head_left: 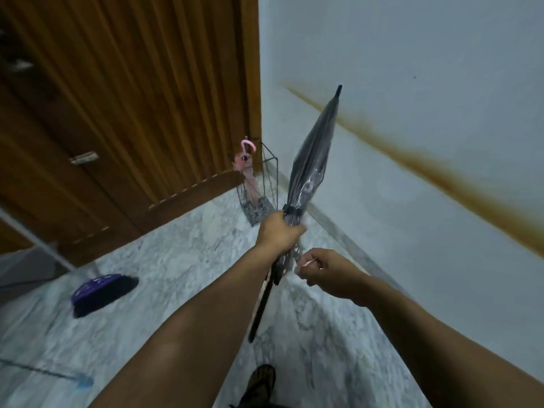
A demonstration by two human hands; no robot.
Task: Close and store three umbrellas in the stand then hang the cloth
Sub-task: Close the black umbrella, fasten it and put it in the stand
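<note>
A folded grey umbrella (312, 160) is held upright-tilted above a marble floor (164, 260), near a wire umbrella stand (265, 198).

The umbrella's gathered canopy is gripped just below its black strap by the left hand (279, 231), fingers curled round it, with the tip pointed up toward the pale wall (412, 69) and the dark handle slanted down between the forearms. The right hand (326, 273) is kept just beside the canopy's lower edge, its fingers curled in a pinch; what is pinched cannot be told. A closed pink umbrella (250, 175) is stood in the stand, in the corner by the wooden door (132, 98). A purple broom head (100, 290) is seen on the floor, well apart at left.
</note>
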